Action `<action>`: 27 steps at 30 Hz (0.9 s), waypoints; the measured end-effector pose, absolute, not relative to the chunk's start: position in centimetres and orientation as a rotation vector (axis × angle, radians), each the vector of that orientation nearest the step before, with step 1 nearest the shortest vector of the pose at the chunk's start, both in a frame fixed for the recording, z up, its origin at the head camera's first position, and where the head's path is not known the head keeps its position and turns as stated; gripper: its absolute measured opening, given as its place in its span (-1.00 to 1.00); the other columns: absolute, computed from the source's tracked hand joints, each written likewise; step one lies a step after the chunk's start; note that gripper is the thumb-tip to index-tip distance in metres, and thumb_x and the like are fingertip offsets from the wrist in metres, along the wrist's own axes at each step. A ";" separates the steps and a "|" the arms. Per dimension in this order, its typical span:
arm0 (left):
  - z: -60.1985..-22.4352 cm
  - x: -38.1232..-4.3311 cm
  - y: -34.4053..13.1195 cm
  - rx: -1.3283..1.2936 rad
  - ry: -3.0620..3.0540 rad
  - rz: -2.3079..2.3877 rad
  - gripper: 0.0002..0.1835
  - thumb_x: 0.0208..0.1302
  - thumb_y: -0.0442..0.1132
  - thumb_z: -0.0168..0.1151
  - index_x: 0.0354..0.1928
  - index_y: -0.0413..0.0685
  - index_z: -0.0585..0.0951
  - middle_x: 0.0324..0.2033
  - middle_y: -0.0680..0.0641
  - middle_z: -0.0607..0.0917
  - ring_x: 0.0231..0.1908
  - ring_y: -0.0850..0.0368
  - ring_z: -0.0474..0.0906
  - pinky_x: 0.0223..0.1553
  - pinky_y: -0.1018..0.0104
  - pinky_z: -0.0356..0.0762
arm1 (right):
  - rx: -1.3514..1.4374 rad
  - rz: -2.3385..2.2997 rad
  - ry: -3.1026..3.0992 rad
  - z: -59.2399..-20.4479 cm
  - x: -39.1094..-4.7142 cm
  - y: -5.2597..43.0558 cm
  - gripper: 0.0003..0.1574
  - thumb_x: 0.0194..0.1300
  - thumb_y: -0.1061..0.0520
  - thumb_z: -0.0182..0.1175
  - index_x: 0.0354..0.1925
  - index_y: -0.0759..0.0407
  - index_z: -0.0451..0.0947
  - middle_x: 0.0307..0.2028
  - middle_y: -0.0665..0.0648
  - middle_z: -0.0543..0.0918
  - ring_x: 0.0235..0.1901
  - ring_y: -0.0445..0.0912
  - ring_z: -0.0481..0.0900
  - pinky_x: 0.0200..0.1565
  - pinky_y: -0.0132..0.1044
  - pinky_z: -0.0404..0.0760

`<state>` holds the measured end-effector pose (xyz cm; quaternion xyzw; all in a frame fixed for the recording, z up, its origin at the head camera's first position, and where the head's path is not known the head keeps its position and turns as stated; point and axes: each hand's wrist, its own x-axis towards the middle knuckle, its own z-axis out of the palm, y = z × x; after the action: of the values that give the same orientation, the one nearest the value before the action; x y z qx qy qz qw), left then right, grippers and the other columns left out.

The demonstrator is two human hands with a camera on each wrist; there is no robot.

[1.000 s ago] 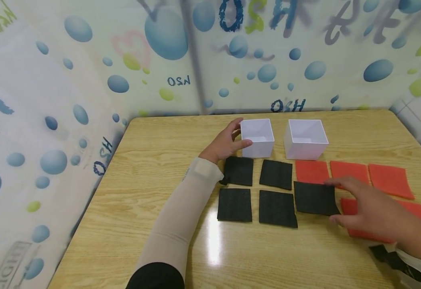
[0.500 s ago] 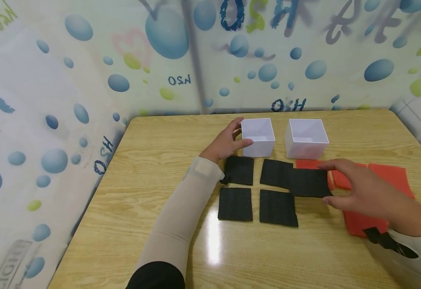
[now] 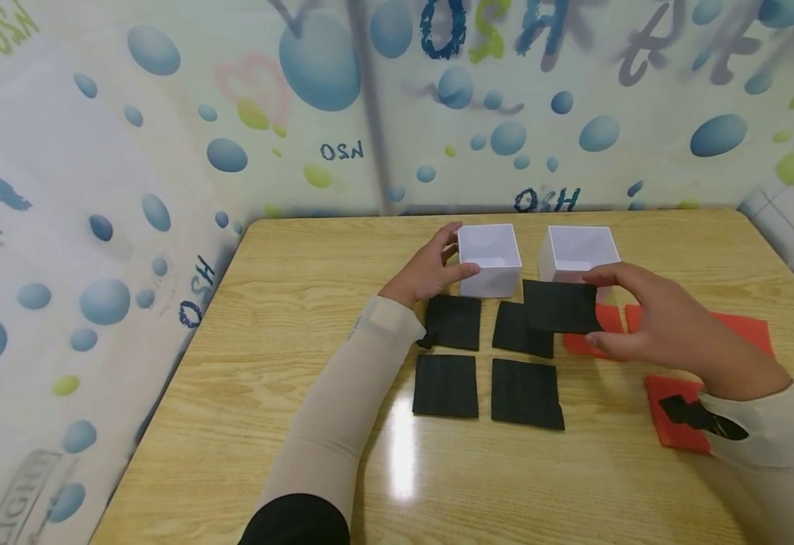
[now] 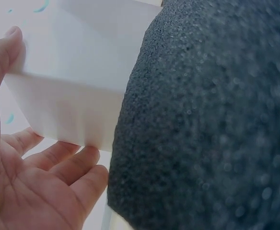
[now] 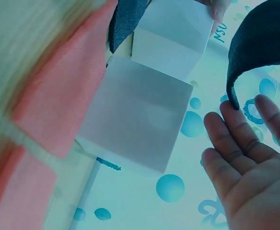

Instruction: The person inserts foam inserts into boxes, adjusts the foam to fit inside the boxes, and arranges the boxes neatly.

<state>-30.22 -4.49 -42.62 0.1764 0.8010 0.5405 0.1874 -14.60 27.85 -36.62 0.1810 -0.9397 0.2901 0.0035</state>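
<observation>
My left hand (image 3: 427, 271) holds the left white square box (image 3: 490, 283) at its left side, thumb on the front wall and fingers behind. The left wrist view shows these fingers against the box wall (image 4: 73, 112). My right hand (image 3: 676, 322) pinches a black foam square (image 3: 560, 306) by its right edge, between thumb and forefinger. Raised above the table, that square overlaps the second white box (image 3: 574, 253) and a flat black square (image 3: 515, 333) in the head view. In the right wrist view the held foam square (image 5: 260, 43) bends in a curve.
Several black foam squares (image 3: 446, 386) lie in two rows before the left box. Red foam squares (image 3: 747, 329) lie to the right, partly hidden by my right arm. A printed curtain (image 3: 437, 113) hangs behind the wooden table (image 3: 267, 318).
My right hand has lifted the black square from the lower row and carried it up and left toward the boxes. My left hand has stayed on the left box.
</observation>
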 end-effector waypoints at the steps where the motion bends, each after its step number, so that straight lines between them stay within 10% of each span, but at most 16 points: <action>1: -42.6 -30.2 -4.5 0.496 2.253 1.525 0.04 0.37 -0.03 0.47 0.70 0.24 0.00 0.64 -0.05 0.16 0.64 -0.09 0.08 0.61 0.01 0.11 | 0.551 0.912 -2.953 -36.5 -14.9 27.7 -0.04 0.09 0.09 0.64 0.37 0.23 0.42 0.31 0.29 0.53 0.27 0.28 0.43 0.23 0.47 0.42; 27: -42.9 -30.4 -4.6 0.537 2.244 1.522 0.06 0.37 -0.05 0.48 0.70 0.22 -0.02 0.65 -0.08 0.12 0.65 -0.10 0.06 0.60 -0.01 0.13 | 0.514 0.834 -2.991 -34.8 -22.4 23.1 -0.01 0.20 0.01 0.58 0.46 0.21 0.36 0.38 0.35 0.47 0.37 0.30 0.39 0.41 0.42 0.31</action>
<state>-30.45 -4.62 -42.95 0.1910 0.7975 0.5407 0.1875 -22.35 23.14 -34.83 0.1633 -0.9503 0.2650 -0.0028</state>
